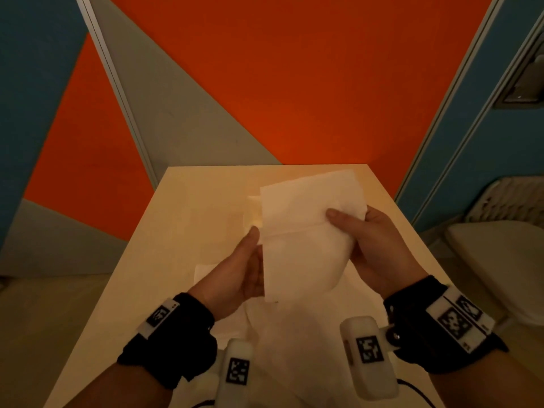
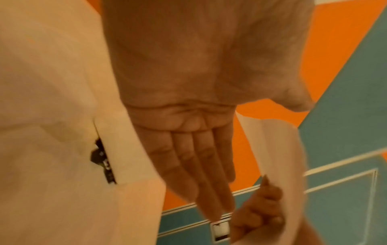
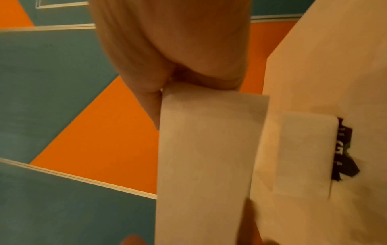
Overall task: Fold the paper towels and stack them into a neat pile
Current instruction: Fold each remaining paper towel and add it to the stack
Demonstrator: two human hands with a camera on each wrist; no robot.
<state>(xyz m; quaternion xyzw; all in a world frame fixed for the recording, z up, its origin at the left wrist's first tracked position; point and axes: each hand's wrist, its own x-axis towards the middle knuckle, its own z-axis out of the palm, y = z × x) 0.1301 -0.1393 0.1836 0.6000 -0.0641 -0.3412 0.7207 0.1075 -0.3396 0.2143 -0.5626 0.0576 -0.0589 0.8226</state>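
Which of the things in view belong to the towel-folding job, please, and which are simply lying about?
Part of the job:
- held paper towel, pinched by the right hand, left hand flat against its edge
- loose paper towels on the table
- folded towel behind the held one

Just lying about:
- pale seat at the right
- wall hatch

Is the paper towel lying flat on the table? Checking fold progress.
No: both hands, left hand and right hand, hold the paper towel above the table.
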